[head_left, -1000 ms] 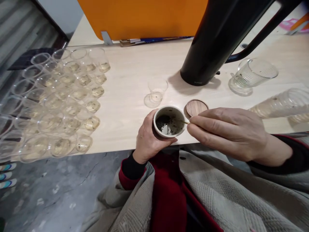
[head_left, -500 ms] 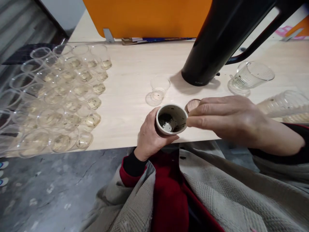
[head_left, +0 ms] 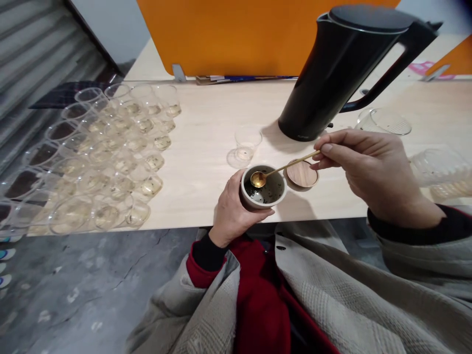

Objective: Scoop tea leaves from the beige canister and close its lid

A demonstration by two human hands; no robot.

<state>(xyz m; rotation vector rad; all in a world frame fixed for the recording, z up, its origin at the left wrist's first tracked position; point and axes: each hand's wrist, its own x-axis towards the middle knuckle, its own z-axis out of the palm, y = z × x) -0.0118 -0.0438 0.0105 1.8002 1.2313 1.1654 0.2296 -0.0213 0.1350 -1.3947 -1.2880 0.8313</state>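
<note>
Left hand (head_left: 232,212): fingers curved round the outer left side of the cup, thumb along its near side below the rim; clamped on it.
Right hand (head_left: 379,172): thumb and forefinger pinched together on the end of the spoon's handle; remaining fingers bent in close beneath.
Cup (head_left: 276,186): round, pale, thick-rimmed vessel; in the left hand at the table's near edge, mouth towards the camera; whether its base touches the table cannot be told.
Cup contents: dark, leaf-like fragments (head_left: 252,192), gathered at the left of the interior, with scattered specks on the wall.
Spoon (head_left: 289,166): slim, gold-coloured, shiny; its round bowl within the outline of the cup's mouth, handle slanting up over the lid to the right hand.
Lid (head_left: 304,175): round brown wooden disc, flat on the table, just right of the cup.
Table (head_left: 206,128): pale wood-grain top.
Single tumbler (head_left: 250,139): small, clear, standing just beyond the cup.
Kettle (head_left: 320,81): tall, black, handled, behind the lid.
Grouped tumblers (head_left: 110,164): clear, in close rows at left, pale liquid and dark bits inside.
</note>
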